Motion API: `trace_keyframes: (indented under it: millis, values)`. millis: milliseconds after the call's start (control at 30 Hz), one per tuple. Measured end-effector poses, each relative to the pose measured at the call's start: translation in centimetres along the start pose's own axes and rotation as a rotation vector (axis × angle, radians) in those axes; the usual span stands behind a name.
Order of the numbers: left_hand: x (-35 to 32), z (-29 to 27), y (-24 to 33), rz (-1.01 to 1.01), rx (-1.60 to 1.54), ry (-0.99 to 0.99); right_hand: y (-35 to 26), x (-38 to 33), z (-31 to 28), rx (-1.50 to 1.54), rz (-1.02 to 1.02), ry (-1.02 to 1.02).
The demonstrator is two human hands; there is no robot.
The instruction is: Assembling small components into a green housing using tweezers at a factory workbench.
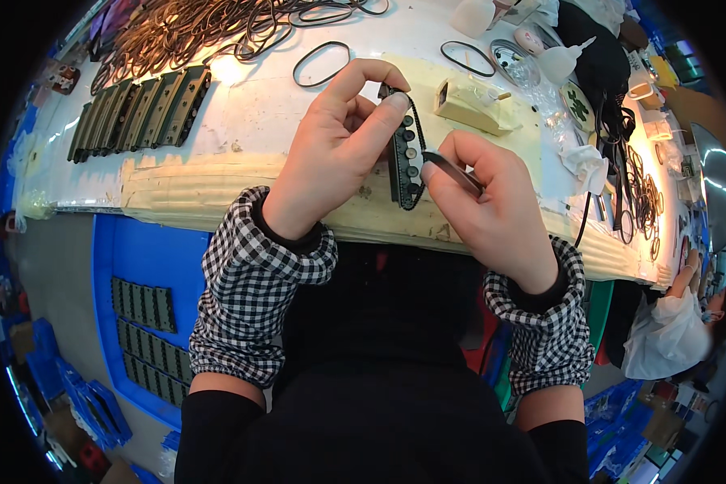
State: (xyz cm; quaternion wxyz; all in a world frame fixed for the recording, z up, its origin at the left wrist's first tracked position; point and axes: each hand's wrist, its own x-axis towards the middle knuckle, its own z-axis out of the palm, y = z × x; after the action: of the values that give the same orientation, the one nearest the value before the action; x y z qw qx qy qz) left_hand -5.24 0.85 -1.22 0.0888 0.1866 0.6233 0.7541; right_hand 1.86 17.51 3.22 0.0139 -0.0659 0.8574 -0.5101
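My left hand (331,149) is closed on the upper end of a narrow dark green model tank hull (394,173), held upright with a row of small road wheels along its right side. A thin black track (419,129) runs around those wheels, standing off them at the upper right. Between the thumb and fingers of my right hand (496,206) is a pair of dark tweezers (453,169). Their tip is close to the track beside the middle wheels; whether it touches is too small to tell.
Several green hulls (141,109) stand in a row at left, below a heap of track loops (169,40). A cream block (476,106) and a white dropper bottle (562,60) lie at right. Below the table's left edge, a blue tray (149,250) holds more hulls. Another person (665,339) sits far right.
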Motion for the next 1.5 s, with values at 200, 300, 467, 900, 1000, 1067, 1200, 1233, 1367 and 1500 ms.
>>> trace_keyframes:
  millis: [200, 300, 467, 900, 1000, 1067, 1200, 1233, 1367, 1500]
  values:
    - [0.1, 0.1, -0.3, 0.013, -0.018, -0.011, 0.4, -0.4, 0.3, -0.015, -0.014, 0.024]
    - [0.0, -0.1, -0.3, 0.023, -0.001, -0.001, 0.1, -0.3, 0.3, -0.016, 0.032, 0.019]
    - [0.0, -0.1, -0.6, 0.032, 0.004, 0.005, 0.1, -0.4, -0.2, 0.15, 0.179, -0.068]
    - [-0.2, -0.5, 0.2, -0.058, 0.052, -0.094, 0.8, -0.6, 0.2, 0.377, 0.313, -0.12]
    - [-0.3, -0.5, 0.2, -0.065, 0.055, -0.096, 0.9, -0.8, 0.3, 0.294, 0.249, -0.17]
    - [-0.3, -0.4, 0.1, -0.041, 0.037, -0.072, 1.2, -1.0, 0.2, 0.244, 0.193, -0.211]
    - [-0.2, 0.2, -0.1, 0.015, -0.012, -0.006, 1.2, -1.2, 0.2, 0.307, 0.235, -0.243]
    - [-0.2, 0.2, 0.0, 0.013, -0.017, 0.002, 1.0, -1.3, 0.3, 0.336, 0.267, -0.248]
    - [-0.3, 0.1, -0.4, 0.025, -0.021, 0.001, 0.8, -1.7, 0.3, 0.545, 0.387, -0.196]
    - [-0.3, 0.2, -0.4, 0.028, -0.009, -0.012, 0.8, -2.0, 0.3, 0.71, 0.443, -0.226]
